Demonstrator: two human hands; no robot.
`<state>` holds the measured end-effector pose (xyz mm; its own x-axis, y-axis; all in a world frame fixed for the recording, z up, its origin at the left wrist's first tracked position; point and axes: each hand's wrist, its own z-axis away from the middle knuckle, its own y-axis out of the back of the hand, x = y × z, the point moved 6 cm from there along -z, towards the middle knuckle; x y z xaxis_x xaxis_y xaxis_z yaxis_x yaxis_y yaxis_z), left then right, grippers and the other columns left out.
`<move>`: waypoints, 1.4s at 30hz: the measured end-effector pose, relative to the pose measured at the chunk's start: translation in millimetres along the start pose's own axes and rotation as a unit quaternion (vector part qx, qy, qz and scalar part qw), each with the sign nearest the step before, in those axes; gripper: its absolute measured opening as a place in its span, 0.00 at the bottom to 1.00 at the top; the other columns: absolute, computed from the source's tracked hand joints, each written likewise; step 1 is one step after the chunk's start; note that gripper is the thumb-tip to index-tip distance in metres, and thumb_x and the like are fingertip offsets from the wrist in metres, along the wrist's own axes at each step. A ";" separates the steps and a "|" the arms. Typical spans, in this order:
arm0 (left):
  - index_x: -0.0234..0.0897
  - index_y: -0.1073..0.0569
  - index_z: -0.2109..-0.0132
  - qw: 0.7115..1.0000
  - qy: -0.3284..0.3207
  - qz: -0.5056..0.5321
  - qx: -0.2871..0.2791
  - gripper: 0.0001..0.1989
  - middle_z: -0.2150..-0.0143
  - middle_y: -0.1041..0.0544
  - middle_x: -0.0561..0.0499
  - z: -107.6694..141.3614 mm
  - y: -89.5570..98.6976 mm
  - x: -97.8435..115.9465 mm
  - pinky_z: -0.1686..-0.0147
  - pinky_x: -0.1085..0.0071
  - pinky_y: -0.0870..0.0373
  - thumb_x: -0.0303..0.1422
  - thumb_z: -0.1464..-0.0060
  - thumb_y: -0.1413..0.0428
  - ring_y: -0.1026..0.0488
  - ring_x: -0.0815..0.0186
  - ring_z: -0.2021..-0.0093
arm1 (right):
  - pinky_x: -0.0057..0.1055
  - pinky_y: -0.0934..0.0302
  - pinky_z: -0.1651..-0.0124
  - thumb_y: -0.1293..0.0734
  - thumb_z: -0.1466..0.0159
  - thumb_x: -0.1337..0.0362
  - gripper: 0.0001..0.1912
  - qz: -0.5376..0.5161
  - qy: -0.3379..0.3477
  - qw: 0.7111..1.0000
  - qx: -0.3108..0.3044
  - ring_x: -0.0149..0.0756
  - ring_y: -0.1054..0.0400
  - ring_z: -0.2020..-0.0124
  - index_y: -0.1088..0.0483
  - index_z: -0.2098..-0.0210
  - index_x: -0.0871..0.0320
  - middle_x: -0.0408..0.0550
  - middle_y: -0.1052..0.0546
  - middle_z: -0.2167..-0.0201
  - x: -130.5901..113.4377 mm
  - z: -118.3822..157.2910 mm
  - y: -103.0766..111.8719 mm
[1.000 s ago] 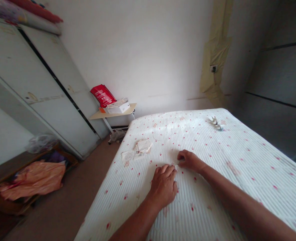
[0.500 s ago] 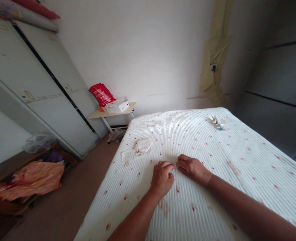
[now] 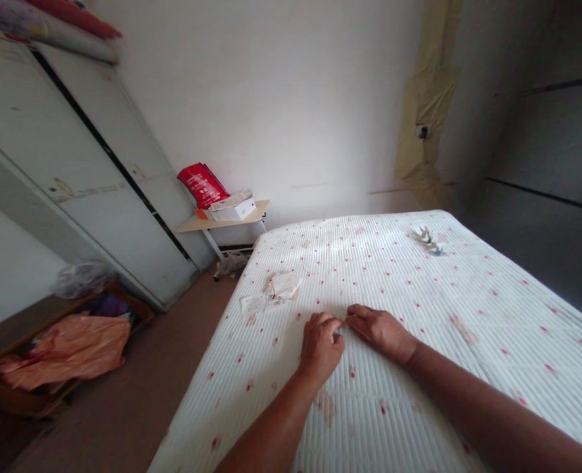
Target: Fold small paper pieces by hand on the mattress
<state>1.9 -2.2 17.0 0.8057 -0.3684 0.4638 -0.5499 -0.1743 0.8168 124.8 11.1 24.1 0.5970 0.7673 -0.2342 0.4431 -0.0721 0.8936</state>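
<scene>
My left hand (image 3: 321, 341) is closed over the white mattress (image 3: 291, 420) with red dots, its fingers curled around a small greyish thing (image 3: 339, 330) too little to name. Close beside it, my right hand (image 3: 377, 330) has its fingers together and bent down, their tips nearly meeting the left fingertips. Whatever the right fingers pinch is hidden. Beyond the left hand lie several small printed paper slips (image 3: 272, 293), loosely piled. Toward the far right of the mattress rests a row of small folded pieces, white and bluish (image 3: 427, 240).
A small table (image 3: 222, 218) at the far left bears a red bag (image 3: 201, 185) and a white box (image 3: 233, 209). Cabinets (image 3: 94, 177) line the left wall. An orange plastic bag (image 3: 69, 348) lies low at left. A socket (image 3: 423, 131) sits on the far wall.
The hands have drawn slightly closer, so their fingertips nearly meet. The whole view has shifted a little to the right; the papers and other things stay in place.
</scene>
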 end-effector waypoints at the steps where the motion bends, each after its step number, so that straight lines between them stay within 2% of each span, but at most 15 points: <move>1: 0.39 0.26 0.63 1.000 0.004 -0.001 0.002 0.14 0.62 0.27 0.51 -0.5 -0.3 -0.4 0.56 0.64 0.36 0.22 0.57 0.47 0.34 0.63 0.58 | 0.26 0.37 0.63 0.45 0.34 0.66 0.12 0.006 -0.004 1.000 -0.006 0.31 0.33 0.63 0.31 0.61 0.58 0.51 0.29 0.60 0.6 -0.6 -0.8; 9: 0.39 0.27 0.63 1.000 0.009 -0.001 0.015 0.12 0.63 0.27 0.51 -1.1 1.9 1.1 0.56 0.64 0.36 0.23 0.56 0.47 0.34 0.63 0.59 | 0.26 0.37 0.63 0.44 0.36 0.67 0.11 0.029 -0.025 0.999 -0.033 0.33 0.32 0.63 0.30 0.63 0.59 0.52 0.29 0.58 0.0 -6.1 -1.4; 16: 0.38 0.27 0.66 0.997 0.004 0.053 0.047 0.08 0.65 0.28 0.52 -1.9 6.3 -0.7 0.58 0.68 0.36 0.23 0.53 0.47 0.34 0.66 0.60 | 0.26 0.37 0.63 0.46 0.35 0.67 0.13 -0.002 -0.023 1.000 0.002 0.32 0.32 0.63 0.30 0.63 0.58 0.51 0.28 0.60 -0.5 -4.8 2.8; 23: 0.36 0.29 0.71 0.992 0.011 0.096 0.077 0.06 0.69 0.28 0.51 -3.1 12.1 0.4 0.60 0.69 0.37 0.23 0.51 0.49 0.33 0.66 0.63 | 0.28 0.38 0.60 0.44 0.37 0.67 0.11 -0.074 -0.038 0.996 0.018 0.33 0.33 0.60 0.33 0.59 0.58 0.51 0.30 0.59 2.8 -4.9 3.1; 29: 0.35 0.30 0.72 0.984 0.040 0.158 0.076 0.05 0.71 0.29 0.52 -6.9 8.7 -5.0 0.63 0.71 0.37 0.26 0.51 0.50 0.33 0.67 0.65 | 0.28 0.41 0.63 0.44 0.37 0.64 0.10 -0.167 -0.089 0.981 0.037 0.33 0.34 0.67 0.32 0.68 0.58 0.48 0.30 0.69 4.9 -7.3 7.3; 33: 0.34 0.29 0.70 0.960 0.083 0.260 0.053 0.06 0.71 0.28 0.52 -9.1 3.6 -12.4 0.66 0.74 0.37 0.31 0.50 0.49 0.32 0.67 0.67 | 0.27 0.43 0.67 0.41 0.39 0.60 0.11 -0.264 -0.153 0.951 0.046 0.31 0.37 0.71 0.33 0.73 0.58 0.44 0.31 0.74 9.0 -7.9 5.9; 38: 0.32 0.30 0.68 0.907 0.143 0.396 0.031 0.11 0.74 0.31 0.54 -7.8 2.7 -15.8 0.71 0.76 0.40 0.37 0.49 0.50 0.35 0.70 0.71 | 0.24 0.50 0.76 0.38 0.44 0.53 0.15 -0.449 -0.269 0.851 0.045 0.26 0.45 0.80 0.35 0.76 0.59 0.38 0.38 0.82 17.4 -3.8 -7.4; 40: 0.33 0.32 0.71 0.902 0.142 0.407 0.028 0.11 0.76 0.35 0.56 -7.4 2.6 -12.5 0.73 0.77 0.44 0.38 0.50 0.49 0.39 0.72 0.74 | 0.24 0.52 0.77 0.37 0.45 0.52 0.15 -0.477 -0.274 0.834 0.047 0.25 0.48 0.80 0.35 0.76 0.59 0.37 0.40 0.82 16.8 -3.5 -10.3; 42: 0.34 0.36 0.75 0.904 0.143 0.401 0.032 0.12 0.79 0.41 0.58 -7.4 1.9 -9.5 0.75 0.77 0.47 0.38 0.51 0.49 0.43 0.73 0.76 | 0.23 0.53 0.77 0.36 0.45 0.52 0.15 -0.487 -0.271 0.829 0.049 0.24 0.49 0.81 0.35 0.75 0.60 0.36 0.40 0.82 15.9 -3.7 -11.6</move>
<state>-5.1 7.8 16.7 0.1600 -0.1499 0.9757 -0.9870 -0.0122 0.1600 126.8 26.5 11.5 0.1257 0.0953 -0.9875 0.9278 0.3412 0.1510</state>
